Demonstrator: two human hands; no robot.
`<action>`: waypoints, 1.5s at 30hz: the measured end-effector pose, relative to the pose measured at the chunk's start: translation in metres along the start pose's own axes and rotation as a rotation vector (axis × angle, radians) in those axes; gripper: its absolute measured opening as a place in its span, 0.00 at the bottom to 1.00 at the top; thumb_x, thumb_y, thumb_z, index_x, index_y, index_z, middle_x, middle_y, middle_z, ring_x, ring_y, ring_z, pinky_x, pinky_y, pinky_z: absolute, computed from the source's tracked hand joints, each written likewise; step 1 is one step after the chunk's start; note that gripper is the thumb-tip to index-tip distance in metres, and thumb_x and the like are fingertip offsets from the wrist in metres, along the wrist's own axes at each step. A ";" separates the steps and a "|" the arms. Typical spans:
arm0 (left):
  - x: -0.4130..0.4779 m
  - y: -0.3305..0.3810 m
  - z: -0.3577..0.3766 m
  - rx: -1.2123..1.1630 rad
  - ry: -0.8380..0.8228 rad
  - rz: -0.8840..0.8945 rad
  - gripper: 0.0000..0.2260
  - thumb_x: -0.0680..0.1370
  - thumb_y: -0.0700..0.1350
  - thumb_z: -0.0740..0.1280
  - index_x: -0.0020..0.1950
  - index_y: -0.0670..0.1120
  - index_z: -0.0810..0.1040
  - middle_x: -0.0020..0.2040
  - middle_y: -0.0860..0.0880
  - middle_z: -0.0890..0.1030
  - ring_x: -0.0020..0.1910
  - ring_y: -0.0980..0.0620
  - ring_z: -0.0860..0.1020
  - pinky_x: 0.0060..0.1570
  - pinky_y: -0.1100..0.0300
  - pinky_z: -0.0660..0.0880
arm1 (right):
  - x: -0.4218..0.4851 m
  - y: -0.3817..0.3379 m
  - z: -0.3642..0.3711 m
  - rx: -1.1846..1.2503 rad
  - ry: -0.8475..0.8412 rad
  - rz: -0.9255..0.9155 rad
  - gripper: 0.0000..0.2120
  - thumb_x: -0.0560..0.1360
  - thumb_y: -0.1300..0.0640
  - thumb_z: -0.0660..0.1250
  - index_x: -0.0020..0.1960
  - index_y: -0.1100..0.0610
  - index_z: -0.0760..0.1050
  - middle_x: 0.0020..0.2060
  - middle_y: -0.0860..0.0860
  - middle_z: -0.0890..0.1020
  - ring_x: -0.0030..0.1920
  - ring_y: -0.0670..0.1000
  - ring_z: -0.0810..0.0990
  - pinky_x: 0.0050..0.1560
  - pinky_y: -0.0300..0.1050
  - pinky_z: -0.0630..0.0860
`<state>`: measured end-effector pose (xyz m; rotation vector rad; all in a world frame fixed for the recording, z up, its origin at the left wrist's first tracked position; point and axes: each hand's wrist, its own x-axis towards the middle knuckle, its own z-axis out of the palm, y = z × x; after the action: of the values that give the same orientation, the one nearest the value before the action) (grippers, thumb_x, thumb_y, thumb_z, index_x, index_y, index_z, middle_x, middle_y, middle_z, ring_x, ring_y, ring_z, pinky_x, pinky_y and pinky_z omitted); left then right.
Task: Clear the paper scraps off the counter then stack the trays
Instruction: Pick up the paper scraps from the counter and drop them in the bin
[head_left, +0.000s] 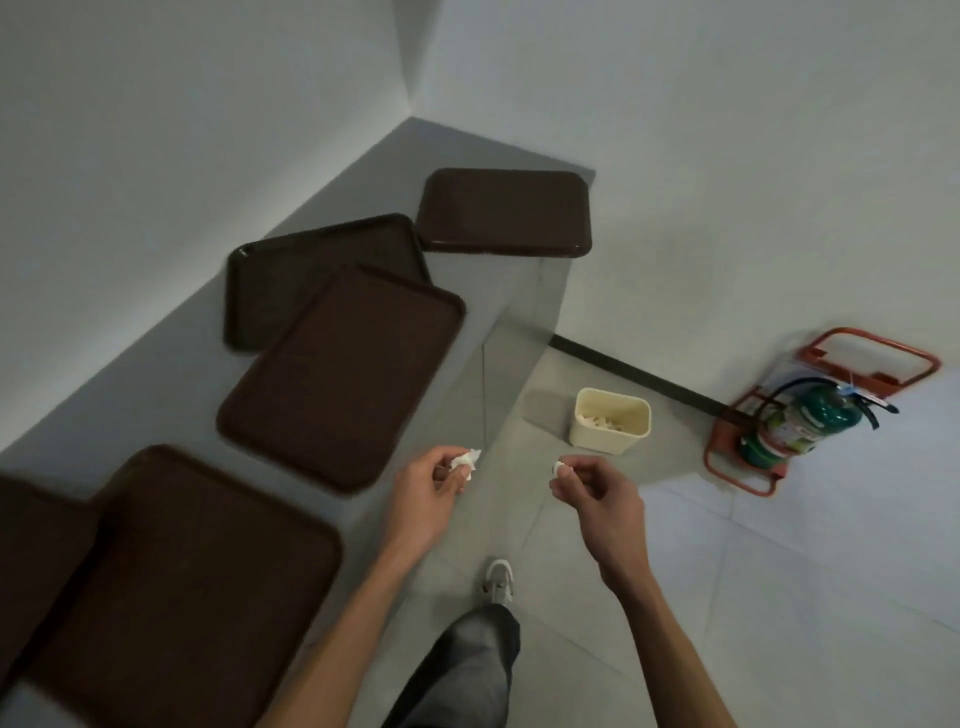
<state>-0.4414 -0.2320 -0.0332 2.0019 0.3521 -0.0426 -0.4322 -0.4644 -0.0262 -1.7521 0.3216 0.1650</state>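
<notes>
My left grip (426, 491) pinches crumpled scrap (464, 461) at table (171, 364) front edge; my right grip (597, 493) pinches smaller scrap (559, 467), fingers curled, over floor (779, 571).

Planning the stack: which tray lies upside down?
The far tray at the counter's end. Its smooth underside faces up with no rim showing, while the others show raised rims.

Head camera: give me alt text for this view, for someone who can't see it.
The left hand pinches a crumpled paper scrap and the right hand a smaller scrap, both short of a cream bin on the floor. Brown trays lie unstacked along the grey counter, two overlapping; a green fire extinguisher sits at right.
</notes>
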 end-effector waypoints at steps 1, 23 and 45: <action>0.020 0.004 0.018 0.010 -0.028 -0.008 0.08 0.79 0.39 0.72 0.54 0.51 0.85 0.38 0.53 0.85 0.38 0.57 0.83 0.40 0.68 0.76 | 0.018 0.001 -0.010 -0.008 0.023 0.020 0.05 0.82 0.53 0.72 0.55 0.53 0.84 0.44 0.48 0.89 0.47 0.46 0.89 0.55 0.46 0.85; 0.325 -0.064 0.415 0.183 -0.145 -0.406 0.04 0.78 0.47 0.73 0.51 0.48 0.84 0.42 0.54 0.86 0.41 0.55 0.84 0.45 0.58 0.80 | 0.476 0.229 -0.155 -0.324 -0.091 0.436 0.01 0.79 0.53 0.73 0.50 0.47 0.83 0.39 0.43 0.88 0.43 0.46 0.88 0.55 0.56 0.85; 0.429 -0.153 0.541 0.429 -0.264 -0.423 0.20 0.85 0.50 0.61 0.76 0.47 0.67 0.73 0.44 0.73 0.72 0.42 0.70 0.69 0.47 0.69 | 0.615 0.343 -0.149 -0.821 -0.426 0.179 0.21 0.83 0.54 0.68 0.74 0.55 0.75 0.68 0.58 0.81 0.64 0.62 0.81 0.63 0.48 0.77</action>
<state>-0.0042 -0.5521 -0.4877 2.2683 0.6295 -0.6927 0.0377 -0.7467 -0.4925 -2.4185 0.0914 0.8861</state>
